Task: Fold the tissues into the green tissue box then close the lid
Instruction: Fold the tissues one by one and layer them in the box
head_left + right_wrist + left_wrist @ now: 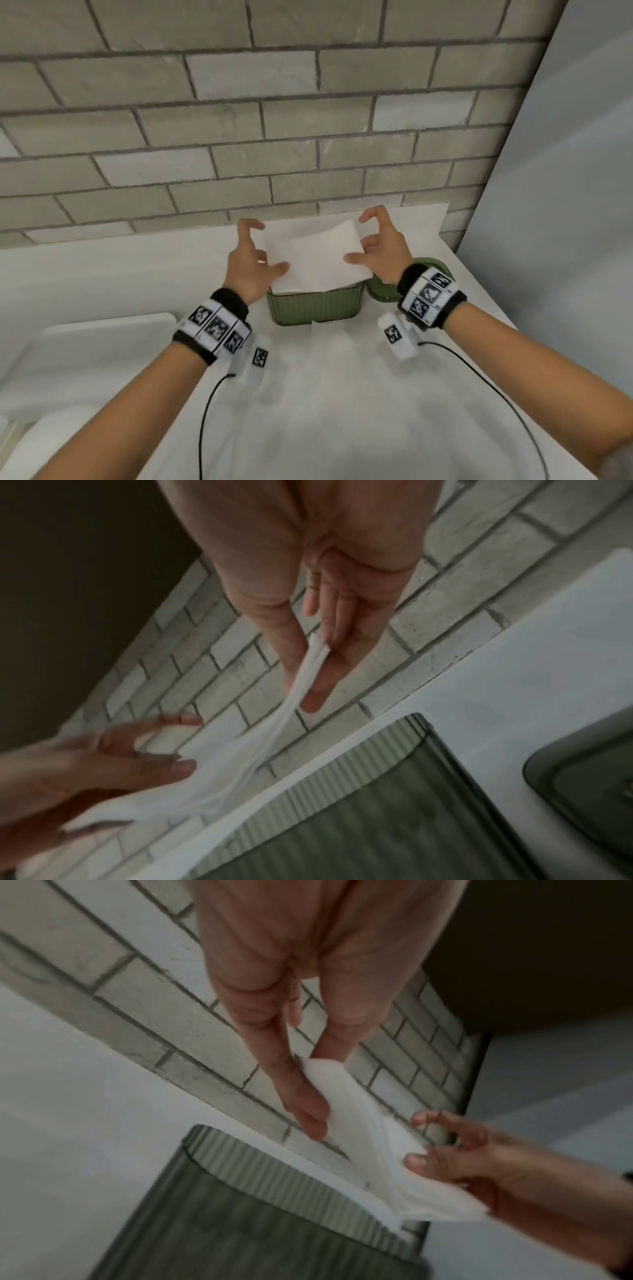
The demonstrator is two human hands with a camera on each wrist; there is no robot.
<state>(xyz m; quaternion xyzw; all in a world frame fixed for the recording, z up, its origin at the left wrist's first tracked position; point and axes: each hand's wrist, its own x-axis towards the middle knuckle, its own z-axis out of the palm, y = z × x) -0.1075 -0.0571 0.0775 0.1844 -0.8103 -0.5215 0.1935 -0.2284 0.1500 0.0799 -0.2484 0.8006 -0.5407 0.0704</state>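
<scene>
Well — two hands (248, 265) (383, 248) (one box (315, 305)) pinching tissues (318, 257).

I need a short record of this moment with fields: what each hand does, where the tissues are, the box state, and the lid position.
left hand: pinches the left edge of the tissues
right hand: pinches the right edge
tissues: white stack held above the green tissue box, not yet fully inside
box state: open, ribbed green walls, standing on the white counter
lid: off, lying on the counter right of the box
</scene>
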